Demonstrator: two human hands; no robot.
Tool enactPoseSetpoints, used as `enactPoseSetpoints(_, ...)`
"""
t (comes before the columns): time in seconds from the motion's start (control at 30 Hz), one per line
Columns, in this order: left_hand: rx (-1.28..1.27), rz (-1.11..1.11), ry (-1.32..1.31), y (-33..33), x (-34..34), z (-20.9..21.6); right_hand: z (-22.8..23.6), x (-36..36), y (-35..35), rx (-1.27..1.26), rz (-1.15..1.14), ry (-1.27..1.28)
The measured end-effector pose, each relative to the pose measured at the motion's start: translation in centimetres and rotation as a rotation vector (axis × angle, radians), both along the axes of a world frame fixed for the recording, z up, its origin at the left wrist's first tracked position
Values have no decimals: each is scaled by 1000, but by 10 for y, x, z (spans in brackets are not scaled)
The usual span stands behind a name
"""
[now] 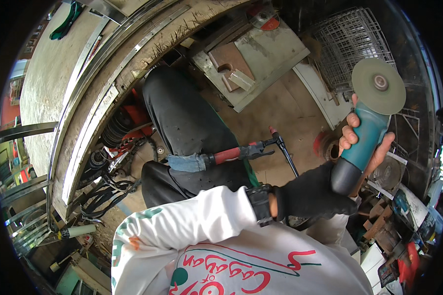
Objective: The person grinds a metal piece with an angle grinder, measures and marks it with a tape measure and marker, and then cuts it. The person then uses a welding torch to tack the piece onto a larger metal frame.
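Note:
A teal and black angle grinder [371, 129] with a pale green-grey disc [378, 86] is held up at the right, the disc at its upper end. My bare right hand [383, 151] is wrapped around the teal body, fingertips showing on its left side. My left hand [312, 192], in a black glove with a black watch at the wrist, is closed at the grinder's black rear end; most of its fingers are hidden. Across my dark trousers lies a red and black bar-like tool [229, 155] with a thin black crosspiece and blue cloth around one end.
A curved-looking worktable edge [91, 105] with metal strips runs along the left. Ahead stands a greyish box [270, 54] bearing a notched brown board [231, 66] and a red disc [265, 19]. Wire racks [349, 39] are at the back right. Black cables [108, 194] lie at lower left.

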State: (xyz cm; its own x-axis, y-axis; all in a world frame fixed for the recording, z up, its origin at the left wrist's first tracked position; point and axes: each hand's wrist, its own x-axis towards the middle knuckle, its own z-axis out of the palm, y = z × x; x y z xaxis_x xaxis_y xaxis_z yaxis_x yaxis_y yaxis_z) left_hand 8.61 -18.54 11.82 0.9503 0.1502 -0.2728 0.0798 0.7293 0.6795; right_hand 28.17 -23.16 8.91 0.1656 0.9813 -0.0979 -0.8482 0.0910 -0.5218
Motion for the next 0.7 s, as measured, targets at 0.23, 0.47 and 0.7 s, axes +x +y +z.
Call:
enactPoseSetpoints(0.23,724,370,269,0,15,-6,50,-35,19,-556,-243,-773)
enactPoseSetpoints(0.47,1360,88,177,84,-24,-13,31,-8,32,-729,-226,-1007)
enactPoseSetpoints(0.7,1973,206,550,177,-90,-114,-19,31,67,-594,9,-1062)
